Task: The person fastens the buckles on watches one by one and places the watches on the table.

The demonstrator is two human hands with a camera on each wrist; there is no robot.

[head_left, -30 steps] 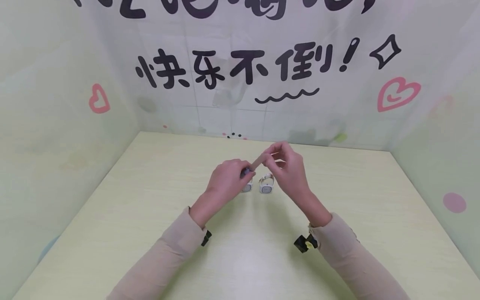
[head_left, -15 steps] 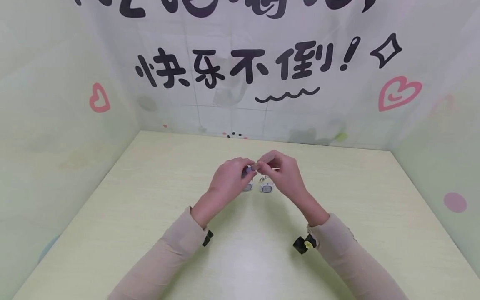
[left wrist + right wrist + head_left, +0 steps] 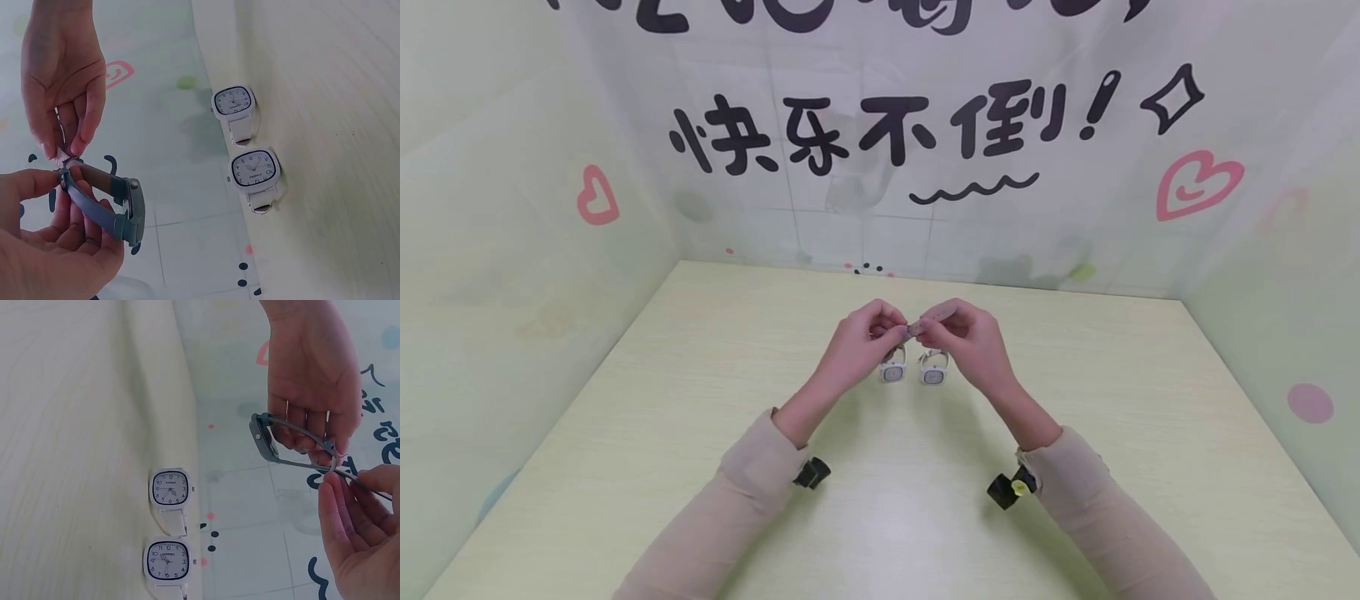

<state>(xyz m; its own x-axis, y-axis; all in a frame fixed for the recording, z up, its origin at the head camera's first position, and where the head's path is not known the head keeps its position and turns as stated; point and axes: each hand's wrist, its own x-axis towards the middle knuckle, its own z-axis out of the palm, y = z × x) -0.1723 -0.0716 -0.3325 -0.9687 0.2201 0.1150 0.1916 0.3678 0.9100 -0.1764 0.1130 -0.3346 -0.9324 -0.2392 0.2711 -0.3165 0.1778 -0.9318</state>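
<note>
A grey-blue wristwatch (image 3: 134, 211) is held up above the table, its strap bent into a loop. My left hand (image 3: 853, 350) pinches the strap (image 3: 92, 206) near the buckle between thumb and fingers. From the other side my right hand (image 3: 976, 343) pinches the strap's free end (image 3: 365, 486), which passes through the buckle (image 3: 334, 464). The watch case (image 3: 264, 439) hangs on the left-hand side in the right wrist view, and its dial is turned away. In the head view, fingers cover most of this watch.
Two white watches stand on the pale table (image 3: 880, 517) just below the hands: a left one (image 3: 892, 373) and a right one (image 3: 933, 377). Behind the table's back edge rises a printed cloth wall (image 3: 760, 233), with side walls left and right.
My right hand has come down and closer to the left hand. My left hand has shifted its grip on the strap, uncovering the left white watch.
</note>
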